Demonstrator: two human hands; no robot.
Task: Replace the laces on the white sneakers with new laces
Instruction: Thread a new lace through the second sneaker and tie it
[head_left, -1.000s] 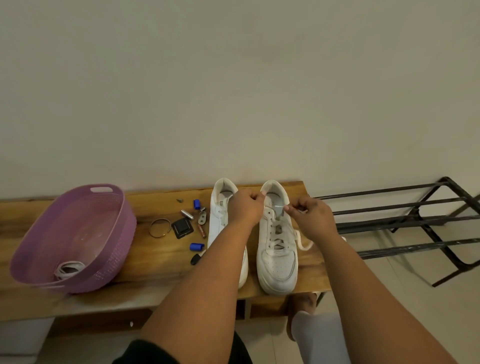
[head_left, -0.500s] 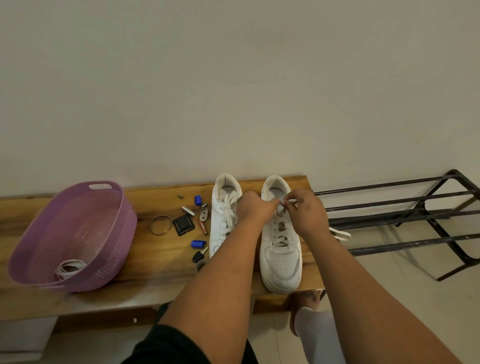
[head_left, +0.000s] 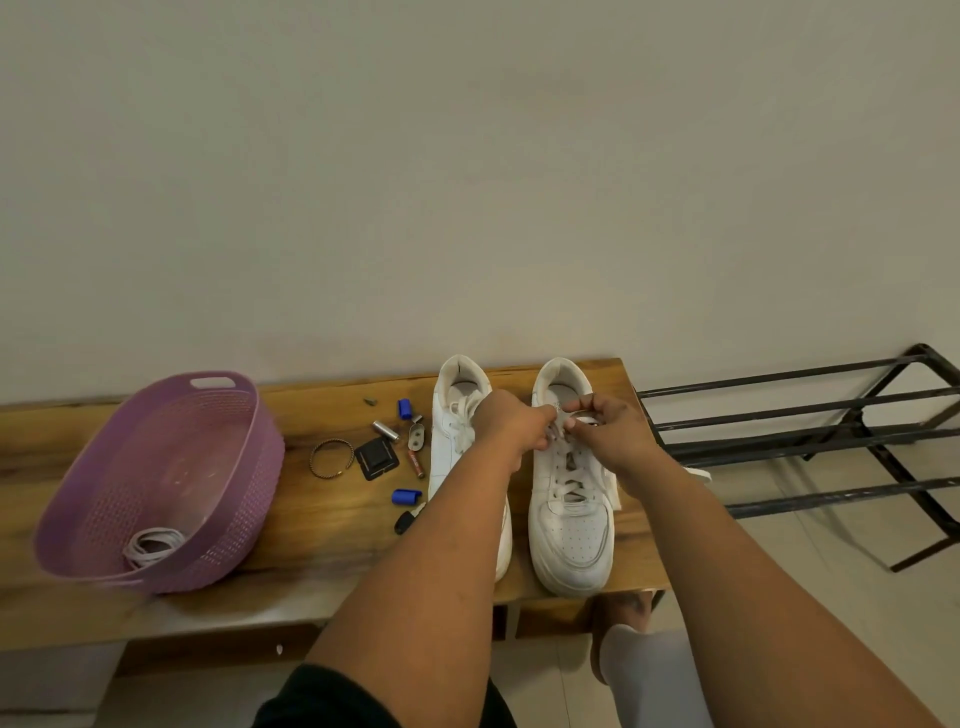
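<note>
Two white sneakers stand side by side on a wooden bench (head_left: 322, 561), toes toward me. The right sneaker (head_left: 571, 530) carries a white lace (head_left: 569, 480) through its eyelets. My left hand (head_left: 511, 426) and my right hand (head_left: 610, 428) meet above its upper eyelets, each pinching the lace there. A loose lace end (head_left: 696, 474) trails off the bench's right side. My left forearm covers much of the left sneaker (head_left: 457, 431), whose own lace lies loose at the tongue. A coiled white lace (head_left: 153, 545) lies in a purple basket (head_left: 218, 499).
Small items lie on the bench between the basket and the shoes: a gold ring bangle (head_left: 332, 457), a black square piece (head_left: 375, 457), blue caps (head_left: 406, 496), a metal cylinder (head_left: 385, 430). A black metal shoe rack (head_left: 810, 441) stands to the right. A plain wall rises behind.
My right hand has come in from the right to meet my left hand at the top eyelets of the right sneaker. The lace end now trails further right, off the bench.
</note>
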